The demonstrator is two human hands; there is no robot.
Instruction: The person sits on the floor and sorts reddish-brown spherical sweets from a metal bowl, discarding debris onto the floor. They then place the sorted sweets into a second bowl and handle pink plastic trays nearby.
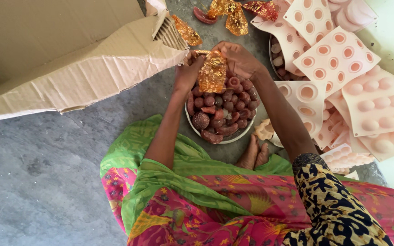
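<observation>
Gold foil sheet (213,70) is pinched by left hand (188,73) and right hand (239,58) over the bowl (247,130); thin foil is judged likely to be torn if pulled unevenly.

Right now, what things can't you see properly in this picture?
Head view only:
- Whatever is inside the gold foil: the foil and both hands, left hand and right hand, cover it.
- The far side of the plate of brown pieces: hidden by hands and foil.
- The second dish: mostly under the pink moulds.
- The cardboard box: cut off by the top and left edges.
</observation>
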